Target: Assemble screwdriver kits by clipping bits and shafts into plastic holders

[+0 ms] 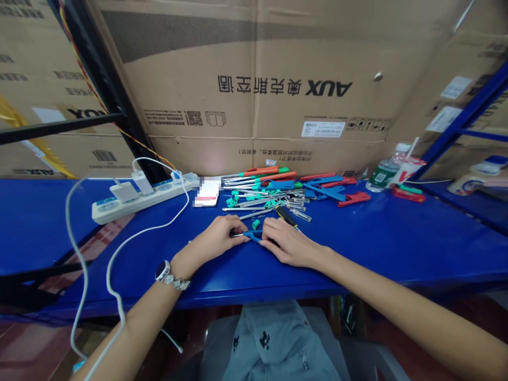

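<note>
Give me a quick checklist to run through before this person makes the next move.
1. Left grip at the metal rod end of the blue piece: ok.
2. Right grip on the blue piece's other end: ok.
3. Blue piece's parts fully seated: cannot tell, fingers cover much of it.
4. Screwdriver close by: ok, beside the right grip.
5. White cable clear of the left forearm: not ok, they cross in view.
6. Bottle capped: ok.
</note>
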Motion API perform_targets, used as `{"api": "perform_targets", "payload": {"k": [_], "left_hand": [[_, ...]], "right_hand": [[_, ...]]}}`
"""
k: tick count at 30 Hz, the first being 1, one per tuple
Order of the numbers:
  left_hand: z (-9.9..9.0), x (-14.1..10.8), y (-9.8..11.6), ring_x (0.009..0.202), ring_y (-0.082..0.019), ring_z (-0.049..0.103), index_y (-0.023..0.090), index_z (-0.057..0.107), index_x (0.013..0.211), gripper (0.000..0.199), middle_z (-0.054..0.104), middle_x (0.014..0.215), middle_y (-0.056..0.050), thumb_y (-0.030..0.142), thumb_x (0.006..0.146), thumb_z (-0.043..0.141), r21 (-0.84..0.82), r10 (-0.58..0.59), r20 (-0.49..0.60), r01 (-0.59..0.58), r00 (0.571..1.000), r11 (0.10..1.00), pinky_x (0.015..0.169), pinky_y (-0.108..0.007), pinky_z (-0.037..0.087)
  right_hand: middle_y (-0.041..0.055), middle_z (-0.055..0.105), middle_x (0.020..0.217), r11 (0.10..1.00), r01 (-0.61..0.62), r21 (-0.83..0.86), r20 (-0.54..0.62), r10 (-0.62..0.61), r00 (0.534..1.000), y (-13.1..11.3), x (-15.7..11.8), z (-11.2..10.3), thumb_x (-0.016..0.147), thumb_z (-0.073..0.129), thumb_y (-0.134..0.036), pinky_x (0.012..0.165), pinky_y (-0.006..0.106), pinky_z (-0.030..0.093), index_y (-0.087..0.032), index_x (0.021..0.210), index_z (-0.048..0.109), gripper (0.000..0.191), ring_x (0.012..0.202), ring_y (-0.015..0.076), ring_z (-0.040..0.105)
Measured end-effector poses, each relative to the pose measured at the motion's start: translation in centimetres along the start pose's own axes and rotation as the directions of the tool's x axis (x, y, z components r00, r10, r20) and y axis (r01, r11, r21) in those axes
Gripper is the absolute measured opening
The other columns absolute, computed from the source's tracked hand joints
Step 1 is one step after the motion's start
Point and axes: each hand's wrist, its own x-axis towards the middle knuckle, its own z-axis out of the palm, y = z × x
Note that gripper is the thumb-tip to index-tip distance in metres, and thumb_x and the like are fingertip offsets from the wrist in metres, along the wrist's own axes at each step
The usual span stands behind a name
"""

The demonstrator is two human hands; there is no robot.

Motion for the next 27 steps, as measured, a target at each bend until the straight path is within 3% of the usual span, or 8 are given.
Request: {"api": "perform_targets", "payload": {"k": [8, 13, 17, 23, 27], "left_hand": [[0.3, 0.1, -0.2, 0.072, -0.019, 0.062, 0.018, 0.073, 0.087, 0.016, 0.070, 0.081, -0.003, 0.034, 0.086, 0.071, -0.045, -0.053, -0.003, 0.053, 0.999, 0.998, 0.069, -0.031, 0.046], [0.2, 0.2, -0.2, 0.068, -0.017, 0.060, 0.017, 0.070, 0.082, 0.017, 0.067, 0.074, -0.001, 0.035, 0.083, 0.072, -0.061, -0.068, 0.000, 0.068, 0.998, 0.996, 0.064, -0.029, 0.043], [0.3, 0.1, -0.4, 0.067, -0.017, 0.059, 0.018, 0.069, 0.081, 0.017, 0.066, 0.074, -0.001, 0.034, 0.085, 0.072, -0.050, -0.042, -0.019, 0.041, 0.999, 0.998, 0.064, -0.029, 0.043], [0.4, -0.1, -0.8, 0.078, -0.019, 0.066, 0.020, 0.074, 0.092, 0.014, 0.070, 0.086, -0.004, 0.033, 0.088, 0.070, -0.049, 0.019, -0.038, -0.021, 0.999, 0.999, 0.073, -0.033, 0.051], [0.2, -0.2, -0.9, 0.081, -0.020, 0.067, 0.021, 0.075, 0.095, 0.017, 0.070, 0.089, -0.004, 0.036, 0.089, 0.070, -0.046, 0.007, -0.029, -0.008, 1.000, 0.999, 0.075, -0.034, 0.054]], "right_hand": [[0.0057, 0.055, 0.095, 1.000, -0.006, 0.016, -0.008, 0.007, 1.000, -0.3, 0.1, -0.3, 0.109, 0.040, -0.030, 0.081, 0.036, 0.042, -0.020, 0.088, 0.050, 0.025, 0.086, 0.0199, 0.050], [0.0046, 0.053, 0.094, 0.996, -0.033, 0.080, -0.074, 0.039, 0.996, -0.3, 0.0, -0.6, 0.108, 0.042, -0.028, 0.078, 0.034, 0.044, -0.021, 0.088, 0.049, 0.022, 0.085, 0.0184, 0.051], [0.0046, 0.055, 0.096, 0.998, -0.031, 0.058, -0.080, 0.035, 0.996, -0.2, -0.1, -1.1, 0.108, 0.045, -0.029, 0.082, 0.035, 0.045, -0.020, 0.092, 0.053, 0.020, 0.087, 0.0185, 0.052], [0.0065, 0.056, 0.100, 0.999, -0.045, 0.025, -0.204, 0.049, 0.978, 0.5, 0.4, -2.8, 0.107, 0.045, -0.030, 0.087, 0.038, 0.047, -0.022, 0.093, 0.051, 0.017, 0.095, 0.0217, 0.054], [0.0045, 0.060, 0.097, 0.983, -0.105, 0.153, -0.308, 0.148, 0.940, 1.5, 0.5, -3.9, 0.107, 0.043, -0.033, 0.083, 0.035, 0.046, -0.023, 0.093, 0.052, 0.020, 0.089, 0.0197, 0.057]]}}
